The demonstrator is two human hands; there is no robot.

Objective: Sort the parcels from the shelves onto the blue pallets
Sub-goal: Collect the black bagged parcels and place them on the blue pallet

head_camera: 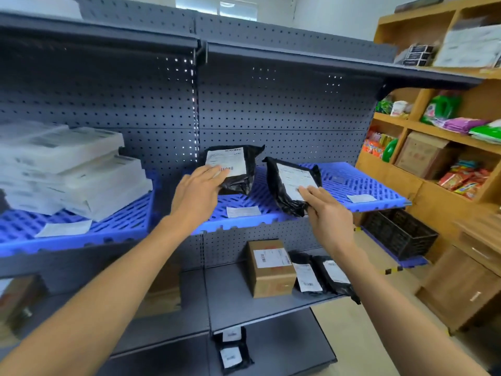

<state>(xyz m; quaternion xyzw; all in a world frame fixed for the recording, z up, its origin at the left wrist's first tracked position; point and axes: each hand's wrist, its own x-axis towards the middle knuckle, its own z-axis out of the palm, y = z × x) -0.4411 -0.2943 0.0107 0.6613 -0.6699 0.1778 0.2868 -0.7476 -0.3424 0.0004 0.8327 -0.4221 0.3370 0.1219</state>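
**Two black mailers going onto the blue pallet**

The step in hand looks like placing: both hands are at the slotted blue plastic pallet (339,183) that lies on the middle shelf of the grey pegboard shelving (271,109), each with a black plastic mailer bag.

The left hand (196,189) reaches forward with fingers nearly straight, laid flat against the lower edge of the white label on the upright black mailer bag on the left (238,169), which leans back near the pegboard. It seems to steady the bag rather than grip it.

The right hand (326,210) holds the tilted black mailer bag on the right (287,185) by its lower corner, fingers over the label and thumb apparently beneath, though the thumb is hidden. This bag's lower end sits on or just above the pallet; I cannot tell which.

Next, I judge, the right bag needs setting down and releasing beside the other. Parcels remain on the grey shelf below: a brown cardboard box (271,270) and two more black bags (322,278) beside it. A stack of white flat parcels (70,169) already sits on the neighbouring blue pallet (81,232) at left.
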